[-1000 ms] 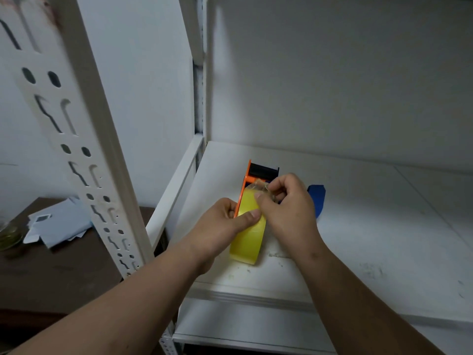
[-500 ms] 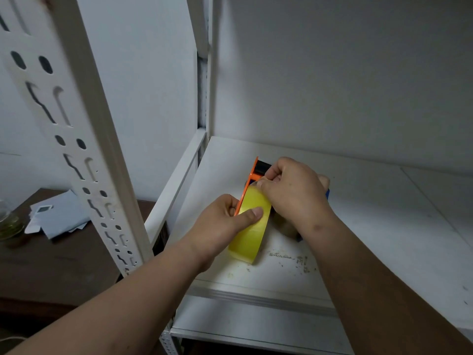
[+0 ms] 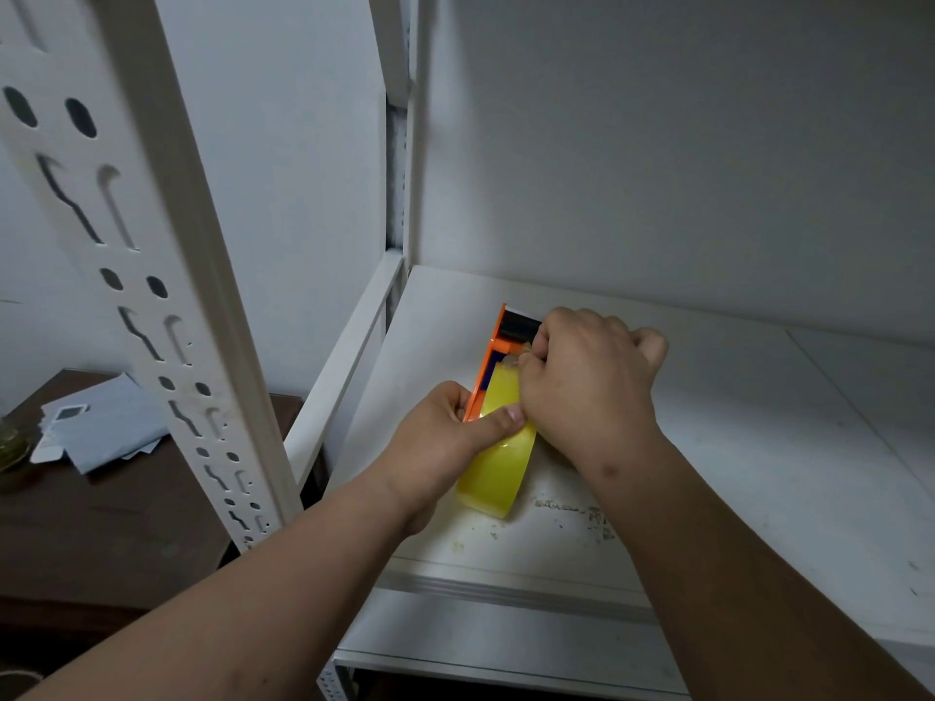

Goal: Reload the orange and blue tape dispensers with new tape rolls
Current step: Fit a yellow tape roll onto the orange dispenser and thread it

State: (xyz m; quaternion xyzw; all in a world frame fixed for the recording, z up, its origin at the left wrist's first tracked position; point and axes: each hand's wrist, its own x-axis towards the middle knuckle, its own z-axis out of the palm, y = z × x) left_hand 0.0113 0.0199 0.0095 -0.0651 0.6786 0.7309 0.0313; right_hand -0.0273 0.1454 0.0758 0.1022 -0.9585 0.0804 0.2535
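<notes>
1. Since the earlier frame the right hand (image 3: 587,382) has stayed curled over the top of the orange dispenser (image 3: 488,361); the blue dispenser that showed behind it a second ago is now hidden by that hand.
2. Its fingers (image 3: 536,346) are bunched together and pinch the loose clear end of the tape near the dispenser's black roller (image 3: 518,323).
3. Left hand (image 3: 445,437) grips the dispenser from the left side, thumb laid flat across the yellow roll (image 3: 498,468), the other fingers curled behind the orange frame.
4. The yellow roll sits in the dispenser, standing on edge, its lower rim on the white shelf (image 3: 759,447).
5. The dispenser stands near the shelf's front left corner, its roller end pointing toward the back wall.
6. Small crumbs and scuffs (image 3: 577,513) lie on the shelf just right of the roll.
7. A perforated white upright (image 3: 152,296) stands at left; beyond it a dark counter (image 3: 101,523) carries some papers (image 3: 101,427).
</notes>
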